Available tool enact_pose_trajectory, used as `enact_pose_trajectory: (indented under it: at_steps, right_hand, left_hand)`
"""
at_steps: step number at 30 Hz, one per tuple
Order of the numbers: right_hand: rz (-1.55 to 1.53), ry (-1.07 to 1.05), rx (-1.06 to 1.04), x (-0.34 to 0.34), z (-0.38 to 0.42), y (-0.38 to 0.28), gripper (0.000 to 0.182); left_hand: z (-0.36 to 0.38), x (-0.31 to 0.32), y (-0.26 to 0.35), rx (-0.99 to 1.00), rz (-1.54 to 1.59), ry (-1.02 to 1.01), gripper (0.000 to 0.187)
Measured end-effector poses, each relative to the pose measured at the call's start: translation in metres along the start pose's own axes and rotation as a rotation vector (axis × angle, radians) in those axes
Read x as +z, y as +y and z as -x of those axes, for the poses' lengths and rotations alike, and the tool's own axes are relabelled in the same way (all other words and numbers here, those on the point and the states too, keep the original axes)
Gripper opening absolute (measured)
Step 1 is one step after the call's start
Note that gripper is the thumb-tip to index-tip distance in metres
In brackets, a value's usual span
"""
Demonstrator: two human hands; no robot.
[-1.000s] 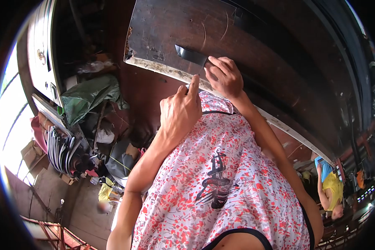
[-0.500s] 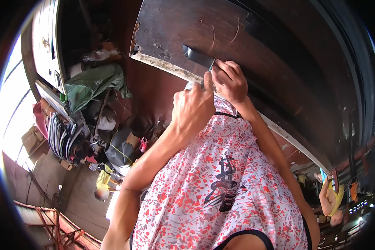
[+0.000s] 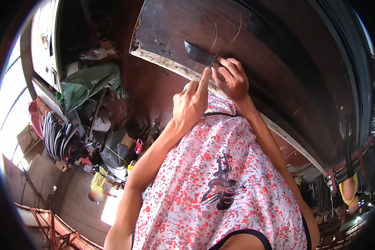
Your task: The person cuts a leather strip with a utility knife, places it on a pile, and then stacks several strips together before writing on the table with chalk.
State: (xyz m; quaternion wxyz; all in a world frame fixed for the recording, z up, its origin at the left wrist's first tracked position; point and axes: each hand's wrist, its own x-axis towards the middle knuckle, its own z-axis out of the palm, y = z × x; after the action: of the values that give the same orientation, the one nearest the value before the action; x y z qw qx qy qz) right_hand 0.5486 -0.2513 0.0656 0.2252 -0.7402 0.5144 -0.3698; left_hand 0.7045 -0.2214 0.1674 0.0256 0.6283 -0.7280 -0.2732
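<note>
A dark, flat strip (image 3: 198, 54) lies over the worn brown tabletop (image 3: 175, 25), near its chipped pale edge. My right hand (image 3: 232, 79) has its fingers bent together at the strip's near end, pinching it. A thin dark sliver (image 3: 215, 57) stands up between the two hands; what it is cannot be made out. My left hand (image 3: 191, 100) has curled fingers, with the index finger stretched to the sliver's base. Something small and pale shows beneath its knuckles, mostly hidden.
Green sheeting (image 3: 89, 85), a bundle of curved strips (image 3: 58, 137) and a dark bag (image 3: 114, 154) are heaped at the left. One person in yellow (image 3: 98, 181) is at lower left, another (image 3: 348, 189) at the right edge. Long dark material runs along the right.
The strip's far end has tilted slightly. The thin sliver now rises further above the fingers. My left hand has shifted a little left, and the people in yellow appear in different positions.
</note>
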Motion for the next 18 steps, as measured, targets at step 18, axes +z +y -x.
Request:
enact_pose_trajectory:
  at_steps: [18]
  right_hand:
    - [0.042, -0.005, -0.014, 0.003, 0.002, -0.003, 0.011]
  left_hand:
    - [-0.004, -0.054, 0.017, -0.026, -0.066, -0.190, 0.050]
